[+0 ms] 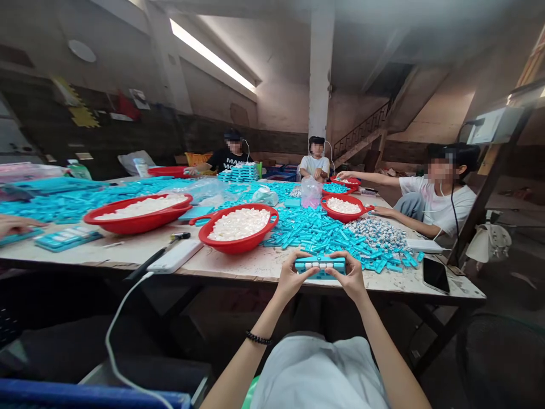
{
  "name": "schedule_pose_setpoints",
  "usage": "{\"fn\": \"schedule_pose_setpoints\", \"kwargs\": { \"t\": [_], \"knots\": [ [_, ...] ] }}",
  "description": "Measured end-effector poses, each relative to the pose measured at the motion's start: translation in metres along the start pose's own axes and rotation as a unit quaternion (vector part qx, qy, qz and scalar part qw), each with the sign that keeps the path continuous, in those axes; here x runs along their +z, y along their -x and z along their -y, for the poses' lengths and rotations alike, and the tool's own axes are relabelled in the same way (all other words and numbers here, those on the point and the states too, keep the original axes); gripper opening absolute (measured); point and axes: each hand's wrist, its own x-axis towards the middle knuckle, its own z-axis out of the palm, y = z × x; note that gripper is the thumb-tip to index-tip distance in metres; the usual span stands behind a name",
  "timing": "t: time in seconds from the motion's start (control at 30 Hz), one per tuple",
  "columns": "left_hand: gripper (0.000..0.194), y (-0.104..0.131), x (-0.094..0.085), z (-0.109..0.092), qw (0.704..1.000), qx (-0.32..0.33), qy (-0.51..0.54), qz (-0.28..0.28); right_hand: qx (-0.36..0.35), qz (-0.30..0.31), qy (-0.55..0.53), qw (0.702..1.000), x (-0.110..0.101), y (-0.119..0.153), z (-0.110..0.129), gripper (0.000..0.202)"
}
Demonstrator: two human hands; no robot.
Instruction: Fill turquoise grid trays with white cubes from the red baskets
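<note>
Both hands hold a blue plastic block point(320, 261) with a row of white pieces along its middle, at the table's front edge. My left hand point(294, 276) grips its left end, thumb on the near face. Around the right end the fingers of my right hand point(351, 276) are wrapped, with the thumb touching the near face. Just beyond the block lies a big pile of blue plastic pieces point(315, 227). A red basket of white pieces point(239, 228) sits to the left of the pile, and a smaller red basket point(344, 208) stands behind it.
Small white-and-dark pieces point(377, 234) and a phone point(435, 275) lie to the right. At left are a white power bank point(176, 257) with a cable, another red basket point(138, 214) and a hand of another person point(15, 225). Three people sit around the table.
</note>
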Motion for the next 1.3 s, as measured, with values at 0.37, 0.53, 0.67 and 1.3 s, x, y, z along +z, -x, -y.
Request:
{"fn": "schedule_pose_setpoints", "kwargs": {
  "t": [0.37, 0.53, 0.67, 1.3],
  "knots": [
    [0.040, 0.002, 0.005, -0.004, 1.000, -0.004, -0.009, 0.014, -0.015, -0.011, 0.009, 1.000, -0.005, -0.005, -0.017, 0.029],
    [0.039, -0.007, 0.017, -0.007, 0.997, -0.029, -0.034, -0.060, -0.020, -0.025, 0.055, 0.998, -0.007, -0.031, -0.020, 0.039],
    [0.043, -0.025, 0.013, 0.014, 0.991, -0.091, -0.033, -0.090, 0.009, 0.026, 0.067, 0.997, -0.024, -0.025, -0.023, 0.062],
    [0.045, -0.033, -0.005, 0.045, 0.979, -0.189, -0.040, -0.059, 0.239, -0.087, 0.121, 0.959, -0.042, 0.171, -0.111, 0.029]
  ]
}}
